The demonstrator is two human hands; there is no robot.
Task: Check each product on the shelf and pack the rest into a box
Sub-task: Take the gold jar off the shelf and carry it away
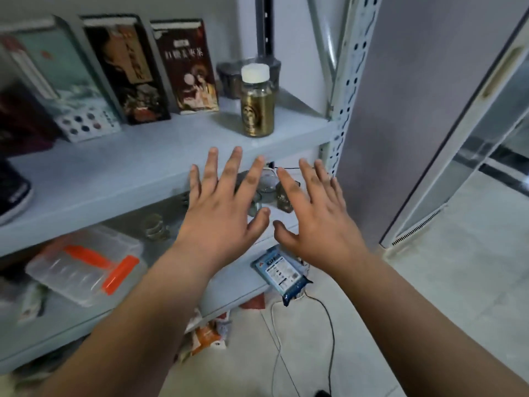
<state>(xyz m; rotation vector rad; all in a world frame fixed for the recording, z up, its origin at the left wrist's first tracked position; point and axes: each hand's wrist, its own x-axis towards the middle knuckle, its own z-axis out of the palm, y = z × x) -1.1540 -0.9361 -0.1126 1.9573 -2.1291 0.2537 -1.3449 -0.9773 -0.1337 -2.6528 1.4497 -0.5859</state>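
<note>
Up front, grey painted-metal shelf (114, 173) fills the view, two boards visible, perforated upright at its right end. Top board: three tall printed cartons (186, 67) in a row at the back, stiff glossy cardboard, probably light, take by the side edges. Lower board: clear ribbed plastic case (86, 267) with orange latches, rigid, lying at left. Left hand (223, 213) and right hand (315, 222) hover side by side in front of the top board's edge, palms down, fingers spread straight, grip open on both, holding nothing. Gold-labelled bottle (256, 104) with white screw cap stands upright near the top board's right end, just beyond the fingertips; clear walls, glass or plastic can't tell, smooth and round, likely slippery and heavier than the cartons, so wrap around the body below the cap. Blue foil pouch (282, 272) overhangs the lower board's front edge, soft, crinkly, could slide off. No packing box in view
</note>
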